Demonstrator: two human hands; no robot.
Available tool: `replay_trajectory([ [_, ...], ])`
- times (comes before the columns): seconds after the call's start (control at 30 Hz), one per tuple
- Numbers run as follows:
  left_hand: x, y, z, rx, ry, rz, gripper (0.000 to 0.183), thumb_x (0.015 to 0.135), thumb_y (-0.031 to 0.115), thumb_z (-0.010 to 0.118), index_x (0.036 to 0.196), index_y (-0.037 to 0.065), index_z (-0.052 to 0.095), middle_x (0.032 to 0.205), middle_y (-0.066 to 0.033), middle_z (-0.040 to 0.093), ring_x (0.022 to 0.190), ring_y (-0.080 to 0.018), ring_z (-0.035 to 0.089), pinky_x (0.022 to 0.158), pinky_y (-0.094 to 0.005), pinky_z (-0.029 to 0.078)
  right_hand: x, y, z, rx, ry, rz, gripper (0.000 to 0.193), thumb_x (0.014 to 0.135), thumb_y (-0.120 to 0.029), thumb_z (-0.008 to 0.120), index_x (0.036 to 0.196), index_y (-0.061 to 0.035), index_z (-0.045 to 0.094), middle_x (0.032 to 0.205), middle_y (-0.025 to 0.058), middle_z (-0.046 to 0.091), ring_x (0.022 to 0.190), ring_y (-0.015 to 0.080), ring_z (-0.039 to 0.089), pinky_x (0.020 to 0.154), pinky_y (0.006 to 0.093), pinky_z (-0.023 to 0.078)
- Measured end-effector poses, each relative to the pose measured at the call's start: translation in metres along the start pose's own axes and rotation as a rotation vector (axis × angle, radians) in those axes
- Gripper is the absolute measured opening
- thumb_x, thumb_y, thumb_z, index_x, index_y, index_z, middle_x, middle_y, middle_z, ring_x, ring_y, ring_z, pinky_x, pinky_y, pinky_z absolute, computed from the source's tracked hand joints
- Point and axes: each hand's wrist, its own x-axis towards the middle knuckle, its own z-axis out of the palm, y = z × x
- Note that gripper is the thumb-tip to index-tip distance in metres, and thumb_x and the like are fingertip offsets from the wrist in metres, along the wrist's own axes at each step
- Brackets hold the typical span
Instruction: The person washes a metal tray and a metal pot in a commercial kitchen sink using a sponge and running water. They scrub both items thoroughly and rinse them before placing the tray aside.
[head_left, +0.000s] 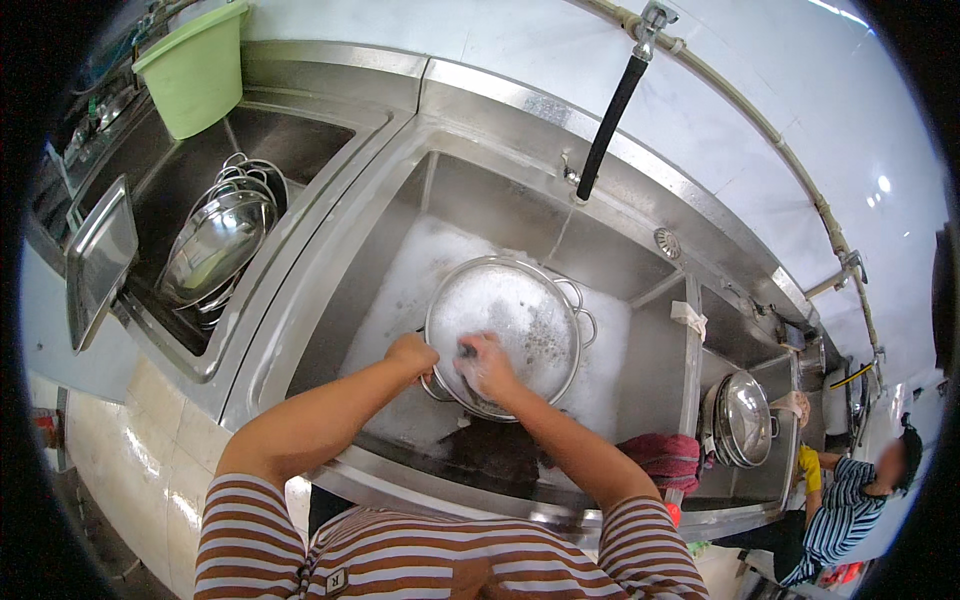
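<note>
A round steel pan (577,352) with loop handles rests in the middle sink (640,350), its inside coated in white suds. Two loops show at its right side, so another pan may lie beneath it. My left hand (412,357) is closed on the near-left rim by a handle. Over the inside of the pan is my right hand (485,368), fingers curled and slightly smeared by motion. Something small and dark shows at those fingers, but its kind is unclear. White foam (405,300) floats on the water around the pan, with a dark patch near the front.
In the left basin lie several stacked steel pans (225,240), a rectangular tray (105,250) and a green bucket (195,75). A black hose tap (612,125) hangs above the back edge. At right are a red cloth (662,462), more pans (742,420) and a person with yellow gloves (810,468).
</note>
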Motion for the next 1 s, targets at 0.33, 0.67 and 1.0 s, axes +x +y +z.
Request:
replay_trajectory([
  [0.33, 0.001, -0.002, 0.015, 0.361, 0.103, 0.148, 0.025, 0.074, 0.017, 0.052, 0.082, -0.005, 0.062, 0.075, -0.0189, 0.064, 0.069, -0.0298, 0.065, 0.067, -0.0398, 0.051, 0.123, -0.011, 0.022, -0.398, 0.379, -0.441, 0.035, 0.073, -0.004, 0.055, 0.108, -0.0055, 0.057, 0.115, 0.0133, 0.048, 0.107, 0.0325, 0.045, 0.087, 0.0368, 0.043],
  [0.67, 0.005, 0.004, 0.024, 0.270, 0.393, 0.067, 0.022, 0.073, 0.015, 0.053, 0.088, 0.004, 0.065, 0.092, -0.0185, 0.064, 0.088, -0.0339, 0.062, 0.075, -0.0410, 0.049, 0.105, 0.121, -0.020, -0.771, 0.279, 0.080, 0.039, 0.079, -0.019, 0.053, 0.114, -0.0028, 0.051, 0.113, 0.0146, 0.052, 0.106, 0.0300, 0.048, 0.086, 0.0358, 0.043],
  [1.0, -0.001, 0.014, 0.019, 0.368, 0.373, 0.070, 0.021, 0.072, 0.013, 0.054, 0.087, 0.003, 0.066, 0.093, -0.0171, 0.064, 0.088, -0.0323, 0.062, 0.074, -0.0401, 0.049, 0.067, 0.096, 0.007, -0.788, -0.057, 0.282, 0.024, 0.083, -0.015, 0.046, 0.100, -0.0023, 0.056, 0.094, 0.0168, 0.060, 0.082, 0.0320, 0.062, 0.068, 0.0421, 0.050],
])
